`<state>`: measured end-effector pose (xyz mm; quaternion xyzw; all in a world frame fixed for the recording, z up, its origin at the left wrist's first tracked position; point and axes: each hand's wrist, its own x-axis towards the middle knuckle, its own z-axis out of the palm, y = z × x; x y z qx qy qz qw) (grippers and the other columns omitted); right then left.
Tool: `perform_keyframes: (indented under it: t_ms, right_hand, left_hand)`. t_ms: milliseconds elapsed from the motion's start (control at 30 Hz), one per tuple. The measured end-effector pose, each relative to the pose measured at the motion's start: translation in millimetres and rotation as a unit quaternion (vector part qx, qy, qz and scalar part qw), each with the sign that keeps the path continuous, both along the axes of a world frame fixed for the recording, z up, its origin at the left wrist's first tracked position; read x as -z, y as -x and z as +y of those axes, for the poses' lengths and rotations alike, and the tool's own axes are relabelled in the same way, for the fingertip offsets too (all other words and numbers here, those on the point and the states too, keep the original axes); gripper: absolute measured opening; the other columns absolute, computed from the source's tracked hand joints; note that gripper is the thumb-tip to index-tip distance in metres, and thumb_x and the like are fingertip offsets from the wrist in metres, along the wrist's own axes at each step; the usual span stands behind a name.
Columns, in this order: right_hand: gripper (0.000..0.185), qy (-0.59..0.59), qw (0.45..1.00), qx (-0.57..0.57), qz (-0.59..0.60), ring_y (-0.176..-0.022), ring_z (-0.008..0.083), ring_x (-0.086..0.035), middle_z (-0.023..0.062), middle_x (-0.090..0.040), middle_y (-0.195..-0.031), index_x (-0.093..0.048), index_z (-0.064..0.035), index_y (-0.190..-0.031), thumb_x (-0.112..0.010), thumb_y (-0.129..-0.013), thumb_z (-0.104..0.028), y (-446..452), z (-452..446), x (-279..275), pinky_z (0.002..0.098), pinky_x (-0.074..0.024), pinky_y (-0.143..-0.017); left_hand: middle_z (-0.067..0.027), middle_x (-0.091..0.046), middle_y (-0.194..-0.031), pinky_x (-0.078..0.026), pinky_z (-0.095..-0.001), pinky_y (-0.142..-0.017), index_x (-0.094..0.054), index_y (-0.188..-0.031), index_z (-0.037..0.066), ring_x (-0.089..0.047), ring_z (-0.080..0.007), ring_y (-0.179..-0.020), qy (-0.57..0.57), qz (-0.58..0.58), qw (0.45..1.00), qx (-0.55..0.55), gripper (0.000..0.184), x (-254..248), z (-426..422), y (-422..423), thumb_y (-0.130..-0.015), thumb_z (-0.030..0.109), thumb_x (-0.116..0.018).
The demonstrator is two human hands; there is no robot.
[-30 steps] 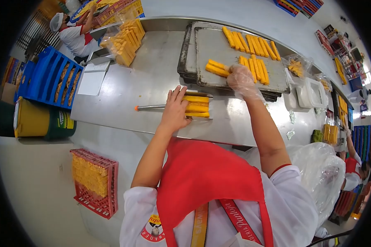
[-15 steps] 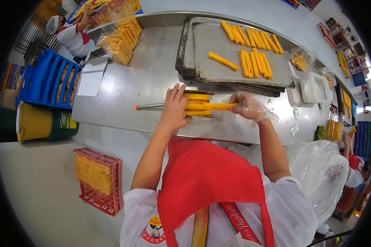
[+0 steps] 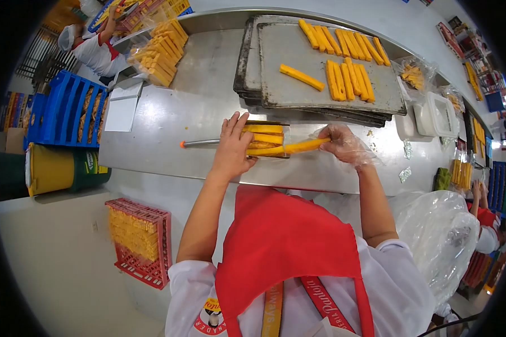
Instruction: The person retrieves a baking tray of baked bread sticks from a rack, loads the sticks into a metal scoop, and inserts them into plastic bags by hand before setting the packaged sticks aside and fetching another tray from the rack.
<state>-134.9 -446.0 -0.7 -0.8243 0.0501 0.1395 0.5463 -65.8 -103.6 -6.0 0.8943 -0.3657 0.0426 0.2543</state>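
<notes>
My left hand [image 3: 231, 147] rests over the left end of a metal holder [image 3: 287, 128] with several yellow sticks [image 3: 266, 130] in it, thumb and fingers around its sides. A thin metal rod with an orange tip [image 3: 199, 143] sticks out to the left of that hand. In a clear plastic glove, my right hand [image 3: 343, 145] pinches the right end of a yellow stick [image 3: 306, 146], whose left end meets the holder's open right side. Above, a metal tray [image 3: 292, 50] bears two rows of yellow sticks and a single stick [image 3: 302, 77] lying apart.
Bagged sticks [image 3: 162, 53] and a notebook [image 3: 122, 106] lie at the left of the steel table [image 3: 180, 101]. White tubs [image 3: 434, 115] stand right of the stacked trays. Crates, buckets and clear plastic [image 3: 433, 241] surround the table. Two other people work at the far left and right.
My right hand has left the tray and come down to the holder's right side with a stick. One of the two sticks lying apart on the tray remains there, turned diagonally.
</notes>
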Motion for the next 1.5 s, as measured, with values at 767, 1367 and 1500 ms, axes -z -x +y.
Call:
perform_keyframes:
  t_ms: [767,1367,1500]
  right_hand:
    - [0.03,-0.072,0.996,-0.044,-0.033,-0.097,0.0186,-0.065,0.0081,-0.067,-0.106,-0.069,-0.0002,-0.1,-0.069,-0.073,0.013,-1,42,14,0.0302,-0.0526,-0.089]
    - [0.016,-0.053,0.971,-0.072,-0.224,-0.099,0.0253,-0.068,0.0133,-0.069,-0.102,-0.075,-0.0015,-0.091,-0.074,-0.078,0.007,4,71,42,0.0338,-0.0543,-0.086]
    - [0.029,-0.027,0.956,-0.092,-0.276,-0.097,0.0245,-0.067,0.0126,-0.07,-0.101,-0.075,-0.0018,-0.106,-0.068,-0.078,0.005,4,84,30,0.0328,-0.0537,-0.086]
  left_hand:
    - [-0.0198,-0.037,-0.154,-0.023,-0.0592,-0.121,-0.057,-0.1,0.008,-0.027,-0.0422,-0.148,0.006,0.008,1.0,-0.011,0.056,-6,-2,3,-0.056,0.016,-0.091]
    - [-0.0201,-0.036,-0.155,-0.02,-0.059,-0.122,-0.051,-0.114,0.008,-0.024,-0.0446,-0.149,0.068,0.044,0.997,-0.014,0.073,2,-2,1,-0.054,0.016,-0.09]
    - [-0.0218,-0.029,-0.158,-0.022,-0.056,-0.122,-0.049,-0.127,0.007,-0.019,-0.0472,-0.15,0.127,0.056,0.99,-0.015,0.087,-2,-1,1,-0.052,0.017,-0.092]
